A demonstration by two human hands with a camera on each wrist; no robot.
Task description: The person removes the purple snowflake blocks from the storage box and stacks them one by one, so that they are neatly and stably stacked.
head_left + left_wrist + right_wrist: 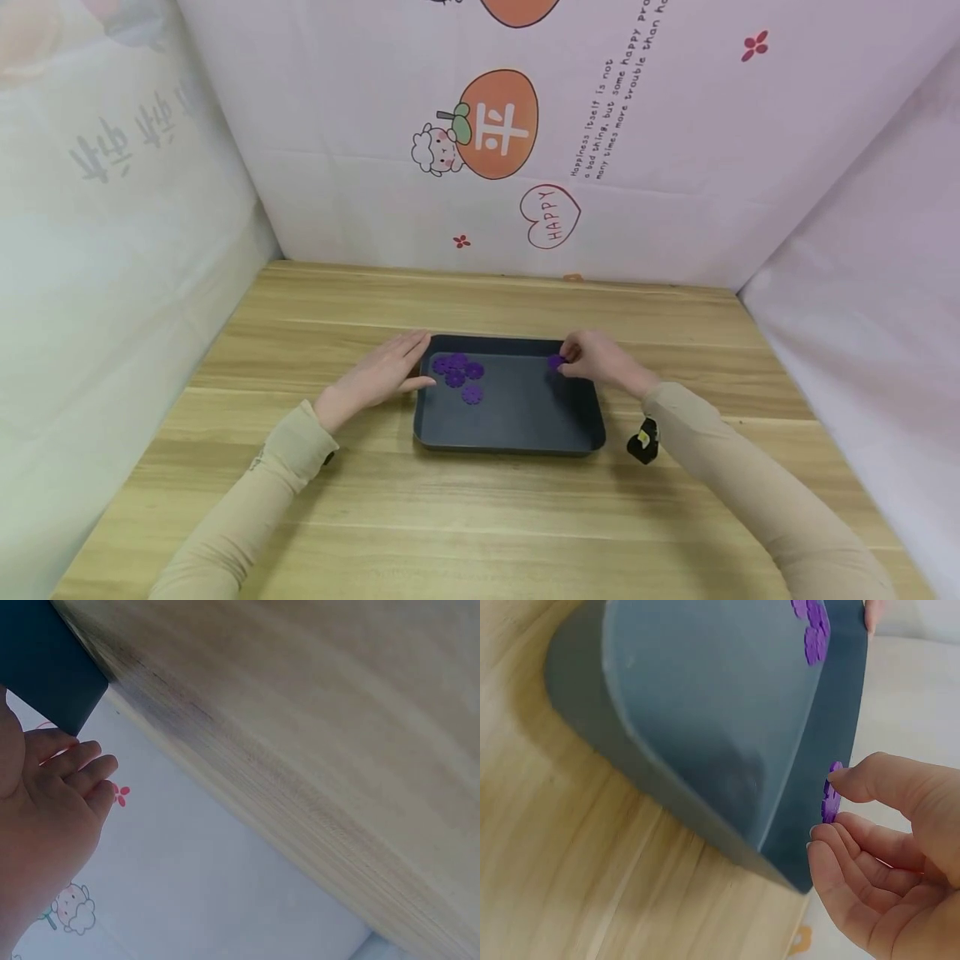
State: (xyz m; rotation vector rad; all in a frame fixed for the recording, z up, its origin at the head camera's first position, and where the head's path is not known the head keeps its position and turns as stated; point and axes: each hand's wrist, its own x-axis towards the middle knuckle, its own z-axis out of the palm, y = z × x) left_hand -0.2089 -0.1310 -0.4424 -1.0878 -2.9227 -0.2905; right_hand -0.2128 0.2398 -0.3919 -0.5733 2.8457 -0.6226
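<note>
A dark grey rectangular tray (517, 412) lies on the wooden table. In its far left corner several purple notched discs (454, 378), flower-like in outline, sit bunched together, and a single purple disc (472, 394) lies slightly nearer. My left hand (381, 372) rests at the tray's left rim, fingers extended along the far corner and thumb over the edge. Over the far right corner, my right hand (602, 360) pinches one purple notched disc (830, 793) between thumb and index finger. The right wrist view shows this disc on edge, close to the tray's wall.
Wooden table boards (480, 517) surround the tray on all sides. A printed white cloth (360, 192) hangs behind the table, with plain white cloth walls to the left and right. A black device (642, 442) is strapped at the right wrist.
</note>
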